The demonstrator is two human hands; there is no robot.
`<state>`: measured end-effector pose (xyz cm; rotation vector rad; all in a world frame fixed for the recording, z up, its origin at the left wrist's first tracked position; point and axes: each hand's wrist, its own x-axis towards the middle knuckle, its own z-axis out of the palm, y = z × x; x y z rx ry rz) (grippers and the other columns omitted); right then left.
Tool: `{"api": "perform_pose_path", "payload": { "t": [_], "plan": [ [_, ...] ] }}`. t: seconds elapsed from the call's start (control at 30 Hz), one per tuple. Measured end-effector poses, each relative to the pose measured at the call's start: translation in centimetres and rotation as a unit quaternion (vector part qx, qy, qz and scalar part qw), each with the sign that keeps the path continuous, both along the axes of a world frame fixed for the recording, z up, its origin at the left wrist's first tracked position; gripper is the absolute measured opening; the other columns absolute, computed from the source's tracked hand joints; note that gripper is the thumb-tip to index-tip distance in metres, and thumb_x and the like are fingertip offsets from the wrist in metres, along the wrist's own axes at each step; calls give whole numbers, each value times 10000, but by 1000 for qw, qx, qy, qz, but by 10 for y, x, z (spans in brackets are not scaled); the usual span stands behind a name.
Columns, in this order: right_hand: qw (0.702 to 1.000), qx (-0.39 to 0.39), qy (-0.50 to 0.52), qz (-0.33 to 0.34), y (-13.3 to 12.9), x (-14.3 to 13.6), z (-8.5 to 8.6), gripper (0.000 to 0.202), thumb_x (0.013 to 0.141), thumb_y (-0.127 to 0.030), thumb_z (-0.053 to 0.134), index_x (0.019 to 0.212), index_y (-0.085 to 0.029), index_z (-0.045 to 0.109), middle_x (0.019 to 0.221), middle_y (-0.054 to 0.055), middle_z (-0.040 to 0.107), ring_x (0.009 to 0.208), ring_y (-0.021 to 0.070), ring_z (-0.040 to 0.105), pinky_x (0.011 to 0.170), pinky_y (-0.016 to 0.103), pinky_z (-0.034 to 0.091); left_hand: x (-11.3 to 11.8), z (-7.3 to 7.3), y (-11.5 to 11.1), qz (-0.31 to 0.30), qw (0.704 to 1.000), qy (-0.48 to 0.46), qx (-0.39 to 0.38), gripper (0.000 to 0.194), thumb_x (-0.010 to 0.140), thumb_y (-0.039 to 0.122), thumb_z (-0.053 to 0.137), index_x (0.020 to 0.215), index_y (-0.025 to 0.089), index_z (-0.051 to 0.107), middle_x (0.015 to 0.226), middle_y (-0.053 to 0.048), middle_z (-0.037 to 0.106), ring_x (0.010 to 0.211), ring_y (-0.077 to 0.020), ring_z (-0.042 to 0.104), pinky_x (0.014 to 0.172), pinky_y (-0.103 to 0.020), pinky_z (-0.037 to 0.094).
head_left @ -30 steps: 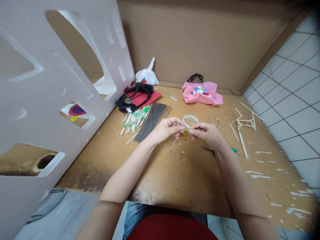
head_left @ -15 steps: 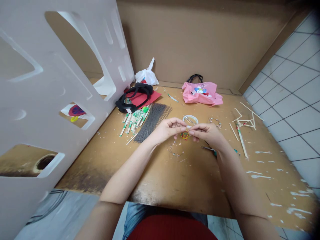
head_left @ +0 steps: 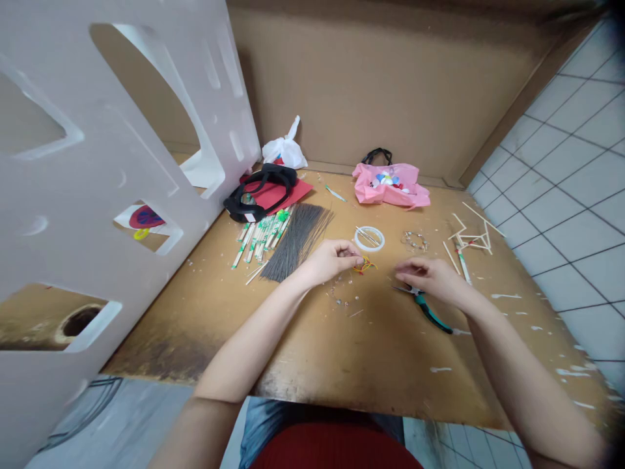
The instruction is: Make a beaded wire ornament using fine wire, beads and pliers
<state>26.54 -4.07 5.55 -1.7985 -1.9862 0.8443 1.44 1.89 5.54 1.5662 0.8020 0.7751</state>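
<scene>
My left hand [head_left: 340, 259] is closed in a pinch beside a small cluster of coloured bands [head_left: 365, 265]; what its fingertips hold is too small to make out. My right hand [head_left: 426, 277] hovers over the pliers [head_left: 432, 316], fingers bent, its grip unclear. The pliers have teal handles and point left. Below my left hand lies a loop of beaded wire [head_left: 346, 301]. Behind the hands sits a round white lid [head_left: 370, 239] with thin metal pieces on it, and a second beaded wire ring [head_left: 415, 241] is to its right.
A bundle of grey wires [head_left: 295, 242], wrapped sticks [head_left: 258, 236] and a black headset strap [head_left: 239, 203] are at the left. A pink bag [head_left: 390, 194] and a white bag [head_left: 286, 152] stand at the back. A stick frame [head_left: 474, 241] is at the right. A white panel [head_left: 161, 140] borders the left.
My right hand has moved right, away from my left hand, toward the pliers. The round lid and the pliers' handles are now uncovered. My left hand has stayed almost in place.
</scene>
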Motion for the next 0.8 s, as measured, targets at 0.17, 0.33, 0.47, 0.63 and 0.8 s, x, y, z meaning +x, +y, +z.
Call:
{"api": "perform_pose_path", "payload": {
  "t": [0.17,0.33,0.47,0.63,0.8],
  "plan": [
    [950,17,-311,17,-37,63,-42,714,649,-443,624,1292,-162,499,1304,153,524,1161,350,485,927,436,393,-2,-1,5,-25,997,-39,-55,181,677,279,682,707,112,620,627,19,577,562,-60,461,580,-212,333],
    [903,47,-425,38,-53,64,-63,664,658,-326,580,1290,-153,473,1217,178,560,1031,332,551,805,397,412,-2,-3,6,-28,993,-50,-103,162,695,261,674,723,118,603,583,36,559,461,-32,369,483,-208,247],
    [885,85,-455,43,-46,58,-61,366,747,-261,486,1086,-163,580,950,128,642,832,260,608,684,332,404,-3,-4,8,-57,988,-75,-121,188,722,286,649,733,120,561,644,2,615,422,-18,324,434,-200,193],
    [904,166,-394,14,-42,52,-41,341,750,-413,519,998,-183,564,917,78,624,799,219,601,612,286,397,-1,-5,8,-69,982,-109,-141,197,708,274,654,733,122,530,673,-16,637,417,-10,334,406,-174,179],
    [834,374,-396,90,-42,30,1,326,770,-398,545,1001,-175,602,869,84,620,750,207,553,643,298,372,4,-8,6,-82,970,-131,-188,218,680,267,678,735,114,532,663,-12,612,408,2,321,379,-156,131]
  ]
}}
